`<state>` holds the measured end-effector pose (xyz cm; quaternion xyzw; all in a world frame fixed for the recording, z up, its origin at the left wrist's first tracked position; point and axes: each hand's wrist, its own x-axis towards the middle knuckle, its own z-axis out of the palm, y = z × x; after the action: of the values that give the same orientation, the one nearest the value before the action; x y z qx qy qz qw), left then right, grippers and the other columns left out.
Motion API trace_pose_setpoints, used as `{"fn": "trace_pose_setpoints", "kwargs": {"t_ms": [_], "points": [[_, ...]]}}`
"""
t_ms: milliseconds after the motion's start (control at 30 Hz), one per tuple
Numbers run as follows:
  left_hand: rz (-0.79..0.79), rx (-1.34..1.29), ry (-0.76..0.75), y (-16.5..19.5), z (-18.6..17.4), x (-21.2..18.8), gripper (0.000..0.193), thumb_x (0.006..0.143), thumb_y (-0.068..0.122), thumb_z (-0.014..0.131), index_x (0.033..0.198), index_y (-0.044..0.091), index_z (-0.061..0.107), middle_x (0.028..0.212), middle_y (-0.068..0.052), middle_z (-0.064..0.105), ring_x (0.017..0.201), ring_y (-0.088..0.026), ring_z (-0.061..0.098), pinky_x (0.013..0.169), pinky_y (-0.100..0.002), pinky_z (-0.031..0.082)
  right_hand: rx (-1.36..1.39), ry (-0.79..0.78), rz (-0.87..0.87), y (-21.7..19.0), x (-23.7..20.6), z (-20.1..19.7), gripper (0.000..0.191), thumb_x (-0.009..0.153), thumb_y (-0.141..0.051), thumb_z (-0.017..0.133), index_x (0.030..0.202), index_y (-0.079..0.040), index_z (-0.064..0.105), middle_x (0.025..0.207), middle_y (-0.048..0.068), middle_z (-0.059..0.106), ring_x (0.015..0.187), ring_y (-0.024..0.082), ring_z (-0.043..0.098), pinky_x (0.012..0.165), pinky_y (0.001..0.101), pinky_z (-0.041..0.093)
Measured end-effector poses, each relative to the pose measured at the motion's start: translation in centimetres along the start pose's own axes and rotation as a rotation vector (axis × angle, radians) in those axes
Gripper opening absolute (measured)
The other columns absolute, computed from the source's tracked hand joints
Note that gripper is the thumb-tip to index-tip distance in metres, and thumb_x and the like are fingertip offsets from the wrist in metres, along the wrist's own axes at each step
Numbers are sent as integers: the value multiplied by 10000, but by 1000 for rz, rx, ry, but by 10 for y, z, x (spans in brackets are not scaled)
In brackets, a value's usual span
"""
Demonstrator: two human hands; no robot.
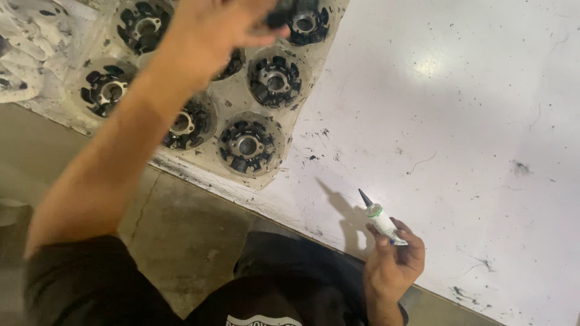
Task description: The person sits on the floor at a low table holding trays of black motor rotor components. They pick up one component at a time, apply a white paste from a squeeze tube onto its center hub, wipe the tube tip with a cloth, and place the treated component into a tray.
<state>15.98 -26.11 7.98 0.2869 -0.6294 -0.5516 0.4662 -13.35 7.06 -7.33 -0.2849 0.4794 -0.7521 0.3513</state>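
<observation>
Right hand [394, 261] grips a small tube [379, 218], nozzle pointing up-left toward the tray [237, 101]; left hand [211, 30] blurred above it, grip unclear.

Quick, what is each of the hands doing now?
Left hand: blurred over the tray, grip cannot be told.
Right hand: closed, holding small tube.

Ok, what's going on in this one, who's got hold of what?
A person stands at a scuffed white table. Their right hand grips a small white tube with a green collar and dark pointed nozzle, nozzle up. Their left hand, blurred, reaches over a clear moulded plastic tray of round black metal parts with central holes, apparently pinching one dark part at the fingertips. Crumpled stained white rags lie at the far left.
</observation>
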Motion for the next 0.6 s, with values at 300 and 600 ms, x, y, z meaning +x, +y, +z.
{"fn": "trace_pose_setpoints", "kwargs": {"t_ms": [300, 600], "points": [[99, -1264, 96, -4, 145, -142, 703, 828, 146, 735, 1477, 45, 484, 1654, -230, 375, 1470, -347, 512, 1256, -458, 434, 122, -84, -65, -36, -11, 3, 351, 1010, -70, 780, 1307, -25, 598, 1224, 179, 677, 1156, 272, 656, 1083, 457, 566], [187, -717, 122, -3, 202, -180, 355, 1094, 219, 598, 1334, -43, 571, 1329, -256, 648, 1181, -256, 646, 1050, -371, 552, -296, -132, -576, -79, -30, 25, 267, 1003, -118, 811, 1186, -113, 617, 1065, 96, 704, 988, 231, 705, 885, 318, 607]]}}
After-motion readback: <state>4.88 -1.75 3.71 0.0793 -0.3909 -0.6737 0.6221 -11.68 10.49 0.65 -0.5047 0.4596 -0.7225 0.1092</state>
